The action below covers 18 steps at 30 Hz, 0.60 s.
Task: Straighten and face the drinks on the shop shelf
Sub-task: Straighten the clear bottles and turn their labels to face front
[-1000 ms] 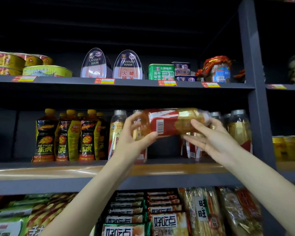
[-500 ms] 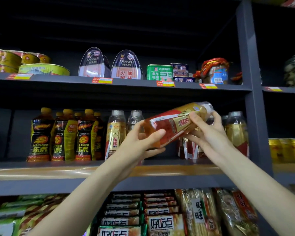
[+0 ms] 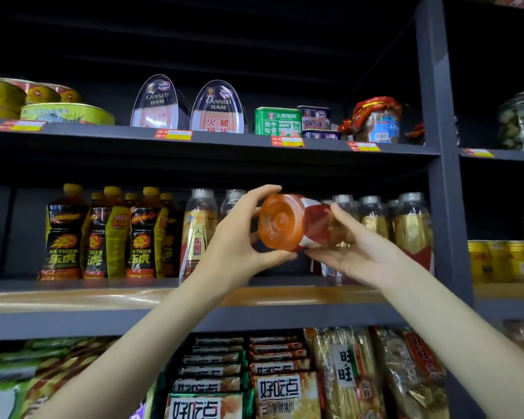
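Observation:
I hold an amber drink bottle (image 3: 282, 222) with a red and white label between both hands, in front of the middle shelf (image 3: 176, 297). It lies on its side with its round base turned towards me. My left hand (image 3: 239, 237) grips the base end from the left. My right hand (image 3: 357, 249) cups the body from the right and below; the cap end is hidden behind it. Matching gold-labelled bottles (image 3: 412, 228) stand upright at the right of the shelf, and two more (image 3: 198, 228) stand just left of my hands.
Dark yellow-capped Hi-Tiger bottles (image 3: 103, 234) fill the shelf's left part. Tins of ham and other cans (image 3: 215, 108) sit on the shelf above. Snack packs (image 3: 285, 388) lie on the shelf below. A grey upright post (image 3: 445, 176) bounds the bay on the right.
The bottle has swung from lying sideways to pointing its base at me. Both hands have stayed on it, and my view has shifted a little upward.

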Motion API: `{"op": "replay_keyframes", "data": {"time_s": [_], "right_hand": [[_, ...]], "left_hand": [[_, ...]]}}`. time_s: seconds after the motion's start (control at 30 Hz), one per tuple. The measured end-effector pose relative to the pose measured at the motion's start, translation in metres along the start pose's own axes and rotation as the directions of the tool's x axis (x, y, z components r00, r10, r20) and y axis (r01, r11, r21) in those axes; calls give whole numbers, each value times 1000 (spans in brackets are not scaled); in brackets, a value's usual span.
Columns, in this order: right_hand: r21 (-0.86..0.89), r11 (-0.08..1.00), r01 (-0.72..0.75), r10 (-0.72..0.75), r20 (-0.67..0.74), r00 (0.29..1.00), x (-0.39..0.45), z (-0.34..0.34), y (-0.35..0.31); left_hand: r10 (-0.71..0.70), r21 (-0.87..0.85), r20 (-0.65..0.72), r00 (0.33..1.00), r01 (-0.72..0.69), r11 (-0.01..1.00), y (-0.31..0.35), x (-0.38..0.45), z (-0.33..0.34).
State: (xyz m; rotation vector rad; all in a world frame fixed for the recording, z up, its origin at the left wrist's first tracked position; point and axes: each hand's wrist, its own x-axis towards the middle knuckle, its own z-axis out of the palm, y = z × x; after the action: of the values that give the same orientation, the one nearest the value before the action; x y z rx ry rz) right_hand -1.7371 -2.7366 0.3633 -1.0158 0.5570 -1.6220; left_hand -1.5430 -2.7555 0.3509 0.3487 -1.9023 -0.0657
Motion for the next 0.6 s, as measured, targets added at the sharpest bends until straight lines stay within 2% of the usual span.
{"op": "replay_keyframes", "data": {"time_s": [0.07, 0.13, 0.23, 0.3, 0.43, 0.5, 0.6], "right_hand": [[21, 999, 39, -38, -9, 999, 2, -1, 0], [-26, 986, 165, -165, 7, 986, 5, -2, -2], [-132, 912, 390, -379, 96, 920, 4, -2, -5], [-163, 873, 460, -434, 174, 884, 1, -2, -6], [-175, 861, 477, -440, 212, 873, 1, -2, -8], [-187, 867, 463, -421, 224, 879, 1, -2, -10], [-263, 876, 404, -358, 206, 911, 2, 2, -13]], "left_hand": [[-27, -27, 31, 999, 27, 999, -3, 0, 1], [-84, -119, 126, 988, 100, 988, -5, -2, 2], [-159, -274, 171, 972, 202, 940, -8, -4, 1], [-174, -299, 170, 970, 219, 929, -10, -4, 0], [-149, -238, 164, 975, 186, 953, -10, -4, 2], [-112, -178, 108, 988, 130, 975, -9, -6, 4], [-35, 67, -12, 999, 35, 997, -12, -8, 8]]}}
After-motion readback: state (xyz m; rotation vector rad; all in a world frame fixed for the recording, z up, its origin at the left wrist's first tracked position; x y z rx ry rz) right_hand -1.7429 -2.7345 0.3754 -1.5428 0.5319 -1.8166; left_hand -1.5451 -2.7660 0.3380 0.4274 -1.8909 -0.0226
